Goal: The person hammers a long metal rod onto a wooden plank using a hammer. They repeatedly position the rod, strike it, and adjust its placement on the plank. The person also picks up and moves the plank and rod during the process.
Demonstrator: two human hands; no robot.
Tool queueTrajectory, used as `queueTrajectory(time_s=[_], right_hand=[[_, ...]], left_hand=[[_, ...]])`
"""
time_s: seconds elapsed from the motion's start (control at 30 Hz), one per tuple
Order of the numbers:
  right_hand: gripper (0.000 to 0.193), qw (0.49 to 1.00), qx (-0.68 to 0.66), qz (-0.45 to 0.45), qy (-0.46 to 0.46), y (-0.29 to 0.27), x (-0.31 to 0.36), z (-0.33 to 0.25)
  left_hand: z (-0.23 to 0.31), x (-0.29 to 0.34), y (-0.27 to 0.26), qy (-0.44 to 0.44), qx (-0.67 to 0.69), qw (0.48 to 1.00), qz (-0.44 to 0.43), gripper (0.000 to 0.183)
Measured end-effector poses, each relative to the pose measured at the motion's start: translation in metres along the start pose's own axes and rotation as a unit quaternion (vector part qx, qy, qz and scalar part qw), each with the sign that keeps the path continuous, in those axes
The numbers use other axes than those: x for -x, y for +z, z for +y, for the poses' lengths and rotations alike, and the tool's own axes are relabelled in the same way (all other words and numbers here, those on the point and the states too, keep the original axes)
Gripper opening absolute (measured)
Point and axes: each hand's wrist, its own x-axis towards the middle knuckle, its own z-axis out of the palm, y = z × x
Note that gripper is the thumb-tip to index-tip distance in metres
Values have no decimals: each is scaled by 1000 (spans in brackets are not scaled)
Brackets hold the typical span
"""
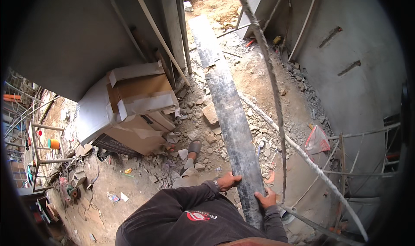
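A long, dark, scuffed wooden plank [233,116] runs from close to my body away toward the bright opening at the far side. A ragged break or overlap crosses its far part; I cannot tell if it is one board or two. My left hand [228,182] grips the plank's left edge, fingers curled out of sight beneath. On the opposite edge, a little nearer to me, my right hand [267,198] holds it with the thumb on top. The plank's near end is hidden against my body.
A large opened cardboard box [142,129] stands left of the plank. Broken stones and rubble [212,138] litter the dirt ground. Bent metal bars [302,155] and a rough vertical rod [270,68] are to the right, near a plastic bag [317,140] and grey wall [359,51].
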Motion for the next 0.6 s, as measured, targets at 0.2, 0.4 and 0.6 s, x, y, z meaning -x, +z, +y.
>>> queueTrajectory(time_s=[0.2, 0.4, 0.6], right_hand=[[61, 973, 77, -61, 207, 24, -7, 8], [51, 963, 67, -108, 238, 53, 23, 28], [50, 981, 97, 49, 160, 112, -30, 22]], left_hand=[[106, -53, -73, 48, 13, 996, 81, 41], [208, -135, -166, 65, 51, 994, 71, 41], [288, -193, -221, 15, 54, 995, 85, 45]])
